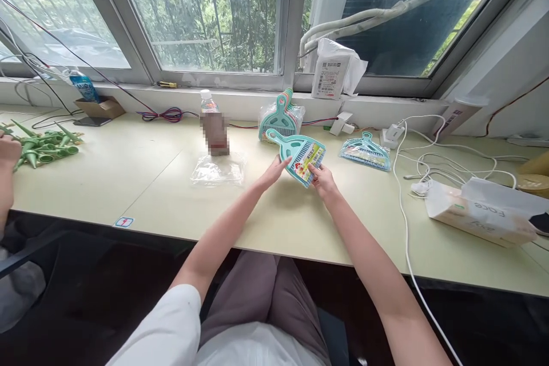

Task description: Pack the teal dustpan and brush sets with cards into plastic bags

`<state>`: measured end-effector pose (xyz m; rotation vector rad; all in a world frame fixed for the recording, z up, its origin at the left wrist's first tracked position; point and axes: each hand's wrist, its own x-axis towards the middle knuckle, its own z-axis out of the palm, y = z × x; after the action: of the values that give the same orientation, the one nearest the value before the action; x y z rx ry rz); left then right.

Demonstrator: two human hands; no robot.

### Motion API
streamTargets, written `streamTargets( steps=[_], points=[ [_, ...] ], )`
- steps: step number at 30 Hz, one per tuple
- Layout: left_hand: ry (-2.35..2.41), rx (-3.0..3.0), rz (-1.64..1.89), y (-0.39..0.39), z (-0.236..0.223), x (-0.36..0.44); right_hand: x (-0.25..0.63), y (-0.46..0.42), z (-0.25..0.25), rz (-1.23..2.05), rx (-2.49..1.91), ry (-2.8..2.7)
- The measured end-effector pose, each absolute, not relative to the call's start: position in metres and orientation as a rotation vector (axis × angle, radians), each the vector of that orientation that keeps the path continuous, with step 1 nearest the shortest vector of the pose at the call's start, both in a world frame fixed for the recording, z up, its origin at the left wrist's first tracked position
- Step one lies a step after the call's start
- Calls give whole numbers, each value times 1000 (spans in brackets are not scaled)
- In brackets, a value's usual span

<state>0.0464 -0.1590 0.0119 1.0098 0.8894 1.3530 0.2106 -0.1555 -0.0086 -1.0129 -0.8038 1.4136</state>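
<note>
Between my two hands, tilted above the table, is a small teal dustpan (286, 147) with a bright printed card (307, 161) over its wide end. My left hand (274, 172) grips its left edge. With thumb and fingers, my right hand (322, 178) pinches the lower right corner by the card. Just behind stands a bundle of dustpans (279, 120) in clear plastic, teal at the front. Off to the right lies another teal dustpan (365, 151) in clear wrapping. Left of my hands, a clear plastic bag (218, 171) rests flat on the table.
A bottle (209, 104), partly blurred out, stands behind the bag. White cables (424, 154) and a tissue pack (476, 214) take up the right side. At far left, another person's hand (7, 151) is beside green cone-shaped pieces (43, 146). A tissue package (331, 74) sits on the windowsill.
</note>
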Motion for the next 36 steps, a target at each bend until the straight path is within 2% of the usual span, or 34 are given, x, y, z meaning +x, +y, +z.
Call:
streamTargets(
  steps=[5,10,13,15,23,30,36],
  points=[
    [1546,1586,1358,-174,23,-34,224,-149,-12,1363,-942,-782],
    [2272,1941,757,-224,36,-157,230,-145,-16,1319,-957,-705],
    [2268,2072,388,-250,43,-178,235,-139,-20,1305,-952,-668],
    [2208,2153,334,-261,43,-167,240,-134,-24,1299,-948,-672],
    [2009,2268,657,-255,51,-77,251,-123,-33,1276,-962,-636],
    [1870,2205,1215,-168,50,-3,256,-125,-19,1196,-892,-727],
    [2061,2184,1117,-135,12,-11,257,-135,0,1263,-895,-835]
  ],
)
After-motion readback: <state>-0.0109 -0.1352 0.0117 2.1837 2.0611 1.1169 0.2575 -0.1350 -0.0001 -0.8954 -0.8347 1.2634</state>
